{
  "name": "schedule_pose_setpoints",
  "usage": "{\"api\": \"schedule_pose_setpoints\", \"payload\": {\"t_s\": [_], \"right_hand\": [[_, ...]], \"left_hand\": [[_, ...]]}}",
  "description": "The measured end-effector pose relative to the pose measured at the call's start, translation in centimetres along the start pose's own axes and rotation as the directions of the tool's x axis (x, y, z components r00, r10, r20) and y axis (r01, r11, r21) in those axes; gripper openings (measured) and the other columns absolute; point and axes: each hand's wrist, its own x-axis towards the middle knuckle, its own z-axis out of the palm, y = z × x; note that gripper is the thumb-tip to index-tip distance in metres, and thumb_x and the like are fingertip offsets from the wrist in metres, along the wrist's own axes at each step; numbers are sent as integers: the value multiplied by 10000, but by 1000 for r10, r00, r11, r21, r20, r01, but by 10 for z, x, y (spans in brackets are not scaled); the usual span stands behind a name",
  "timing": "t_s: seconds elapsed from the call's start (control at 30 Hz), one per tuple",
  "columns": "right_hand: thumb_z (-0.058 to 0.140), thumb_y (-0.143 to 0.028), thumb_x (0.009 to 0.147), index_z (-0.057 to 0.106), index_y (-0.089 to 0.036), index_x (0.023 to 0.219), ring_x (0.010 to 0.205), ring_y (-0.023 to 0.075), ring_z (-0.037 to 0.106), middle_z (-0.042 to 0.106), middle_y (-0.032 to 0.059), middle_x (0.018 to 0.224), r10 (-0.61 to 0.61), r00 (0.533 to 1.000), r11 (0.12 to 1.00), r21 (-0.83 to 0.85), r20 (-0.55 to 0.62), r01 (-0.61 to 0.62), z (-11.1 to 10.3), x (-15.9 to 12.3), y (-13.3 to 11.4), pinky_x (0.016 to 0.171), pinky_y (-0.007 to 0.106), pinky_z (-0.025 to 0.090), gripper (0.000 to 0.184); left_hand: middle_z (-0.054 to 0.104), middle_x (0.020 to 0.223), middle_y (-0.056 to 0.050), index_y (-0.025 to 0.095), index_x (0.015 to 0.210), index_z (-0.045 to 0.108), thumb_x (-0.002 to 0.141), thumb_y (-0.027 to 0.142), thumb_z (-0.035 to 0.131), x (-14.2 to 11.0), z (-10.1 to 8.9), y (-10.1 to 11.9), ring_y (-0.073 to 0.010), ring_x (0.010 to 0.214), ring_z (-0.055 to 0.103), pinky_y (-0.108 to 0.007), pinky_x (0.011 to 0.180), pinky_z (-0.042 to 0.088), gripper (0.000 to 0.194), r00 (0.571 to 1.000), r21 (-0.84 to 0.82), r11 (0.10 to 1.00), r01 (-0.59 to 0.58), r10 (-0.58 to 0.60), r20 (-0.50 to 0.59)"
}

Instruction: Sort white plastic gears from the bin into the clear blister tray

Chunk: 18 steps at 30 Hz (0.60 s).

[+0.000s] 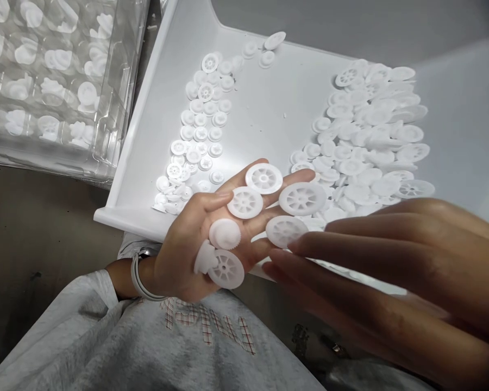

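My left hand point(187, 244) is palm up, holding several white plastic gears across its palm and fingers. A spoked gear point(263, 178) and another spoked gear point(245, 202) lie by the thumb and forefinger. Farther right, a larger spoked gear point(302, 199) rests near the fingertips. A small stepped gear point(225, 234) sits mid-palm, with a stemmed gear point(206, 257) and a spoked gear point(225, 269) near the heel. My right hand point(383, 266), blurred, comes from the right, its fingertips touching the edge of a spoked gear point(287, 232). Whether it grips that gear is unclear.
Under my hands is a white tray point(264, 114) with raised sides. Small gears point(201, 133) line its left side; a dense heap of larger gears point(362, 125) lies right. A clear plastic blister tray point(114, 92), pockets filled with white parts, stands at upper left.
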Motion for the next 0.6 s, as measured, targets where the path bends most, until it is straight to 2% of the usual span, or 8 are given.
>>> {"api": "schedule_pose_setpoints", "payload": {"t_s": [0.07,0.13,0.2,0.27,0.33,0.43,0.5,0.6], "right_hand": [[612,-254,902,651,-288,845,737,145,587,676,-18,939,-1,1000,1000,3,8,1,1,4,-4,613,426,393,77],[544,-300,941,649,-302,862,761,148,609,691,-23,960,-2,1000,1000,30,8,2,4,7,-10,593,420,414,131],[438,-301,983,648,-319,868,741,136,620,696,-33,941,45,999,999,0,-12,-45,9,9,-15,544,412,414,240],[454,-274,975,644,-325,863,696,119,600,684,-42,919,66,998,997,-42,-12,-66,14,9,-17,503,397,406,226],[537,-277,938,640,-304,885,752,118,594,660,-35,1032,2,1000,999,-52,12,-1,15,6,-16,517,377,437,119],[580,-262,914,618,-283,925,952,142,591,576,-28,1253,-119,991,992,-23,63,121,12,-2,-10,600,368,492,45],[563,-234,920,595,-289,942,994,161,582,563,-11,1257,-126,987,991,-39,101,131,7,-6,-4,606,389,474,68],[509,-164,913,571,-255,961,961,204,562,562,68,1186,-190,975,973,-108,115,202,2,-8,6,618,425,429,120]], "left_hand": [[374,1559,-43,247,1516,284,927,335,339,1,0,1,-249,1446,355,-449,1241,241,598,1000,-10,1000,-9,9,2],[376,1558,-45,248,1505,306,938,330,325,2,1,1,-238,1444,362,-441,1242,246,573,1000,-26,999,-21,21,-3],[401,1545,-38,256,1492,335,941,336,327,2,0,0,-236,1438,373,-445,1245,236,557,1000,-34,999,-19,19,5],[423,1532,-34,261,1481,357,932,346,343,3,0,-1,-236,1433,383,-446,1247,230,556,999,-40,999,-28,29,22],[408,1541,-40,250,1481,361,925,350,344,3,0,-2,-234,1438,374,-435,1249,222,565,999,-45,998,-41,42,23],[373,1559,-59,189,1495,348,927,379,309,4,0,0,-252,1445,355,-427,1250,220,600,999,-39,999,-20,21,28],[371,1559,-55,167,1504,333,933,389,287,5,1,1,-254,1447,345,-411,1246,237,615,1000,-40,999,-7,8,27],[378,1556,-14,223,1512,321,948,346,297,5,0,1,-241,1452,334,-417,1238,264,578,997,-65,995,-71,72,20]]}}
